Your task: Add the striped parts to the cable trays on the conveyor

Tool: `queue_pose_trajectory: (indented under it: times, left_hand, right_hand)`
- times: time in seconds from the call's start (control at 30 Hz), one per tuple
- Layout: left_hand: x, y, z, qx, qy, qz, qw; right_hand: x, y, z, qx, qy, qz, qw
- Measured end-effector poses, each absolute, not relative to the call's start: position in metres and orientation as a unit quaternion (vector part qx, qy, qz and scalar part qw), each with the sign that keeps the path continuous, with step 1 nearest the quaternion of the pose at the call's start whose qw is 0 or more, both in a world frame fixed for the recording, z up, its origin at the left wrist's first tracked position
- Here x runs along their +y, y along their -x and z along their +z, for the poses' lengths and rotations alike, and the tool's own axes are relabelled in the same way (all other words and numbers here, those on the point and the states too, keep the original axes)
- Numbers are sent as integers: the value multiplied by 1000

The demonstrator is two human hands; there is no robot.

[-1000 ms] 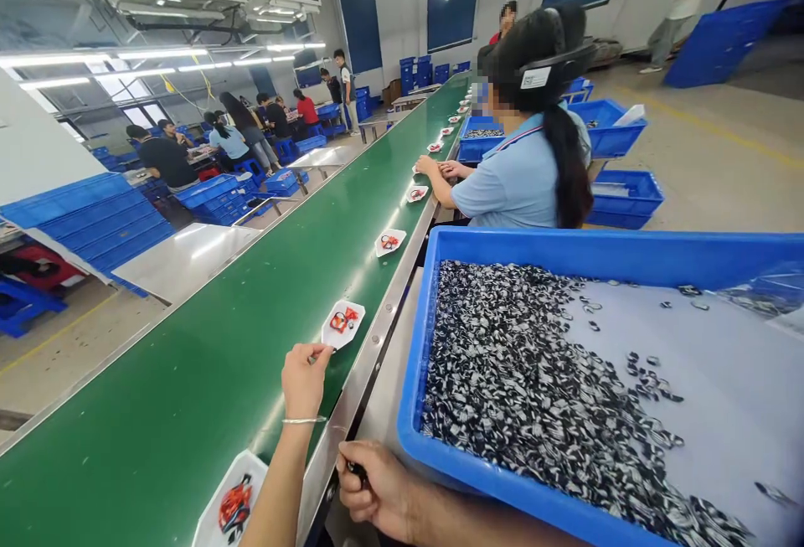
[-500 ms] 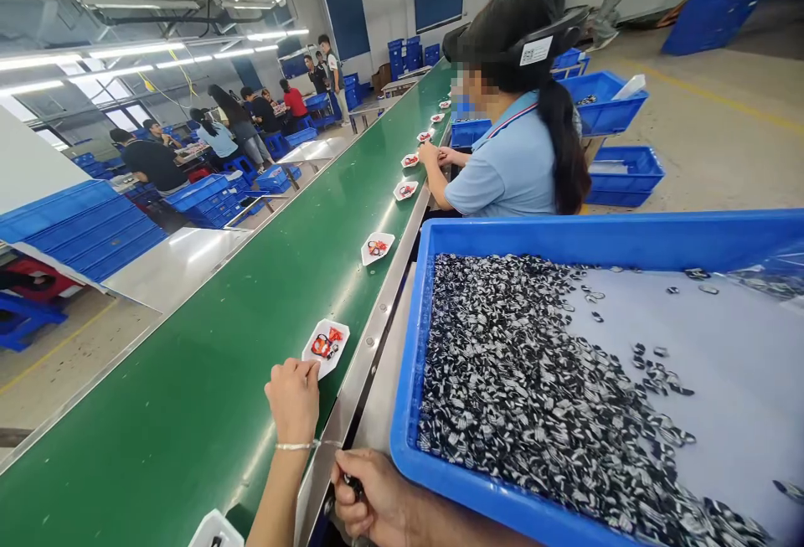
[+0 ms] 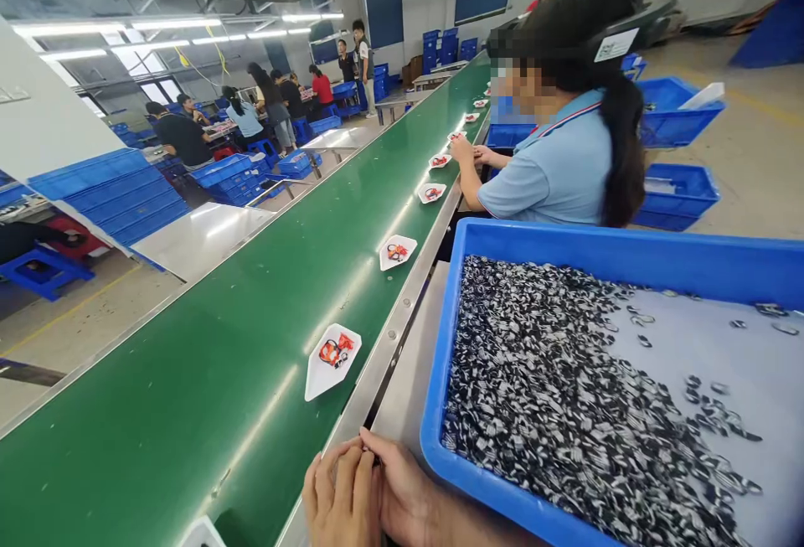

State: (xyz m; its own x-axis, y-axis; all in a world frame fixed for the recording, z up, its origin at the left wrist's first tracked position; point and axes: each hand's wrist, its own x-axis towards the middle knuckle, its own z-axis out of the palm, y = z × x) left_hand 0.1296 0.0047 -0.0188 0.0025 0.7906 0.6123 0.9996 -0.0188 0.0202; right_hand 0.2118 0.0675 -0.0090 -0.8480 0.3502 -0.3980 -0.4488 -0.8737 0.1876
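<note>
Single view, head camera. The left hand [image 3: 339, 497] and right hand [image 3: 405, 488] are at the lower frame edge, with the wrists and forearms partly cut off. The hands are held together, with the fingers curled and meeting just above the steel conveyor edge [image 3: 383, 363]. The fingertips [image 3: 368, 451] of both hands converge there; any item pinched between them is hidden, so its identity cannot be determined. To the right, touching-close to the right hand, sits a blue plastic tray [image 3: 440, 388], cut off by the frame. It holds a dense heap of small black-and-white pieces [image 3: 553, 396], too small to identify exactly, with loose ones scattered across its pale liner [image 3: 703, 346]. On the green conveyor belt [image 3: 188, 379], a white tray [image 3: 320, 379] lies near the hands, carrying red-orange and black parts [image 3: 334, 352]; a second white tray [image 3: 202, 535] is mostly cut off below. Farther along the same side, a seated co-worker [image 3: 556, 170] has both hands [image 3: 468, 151] together at the belt edge; what they hold cannot be made out.
</note>
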Motion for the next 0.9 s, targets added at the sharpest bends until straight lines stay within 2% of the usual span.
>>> queue_pose_trajectory:
  times: [0.33,0.53,0.77,0.9]
  left_hand:
    - [-4,-128,-29,-650,662,-288,236]
    - [-6,-127,-31,-660,655,-283,238]
    - [-13,-129,-26,-637,663,-307,245]
    - [-12,-130,-23,-622,665,-320,261]
  right_hand:
    - [64,-210,-14,165,185,955,164]
    - [60,-208,-18,89,220,951,197]
    - [56,-212,-24,133,193,966,110]
    - [58,-213,-32,112,189,969,111]
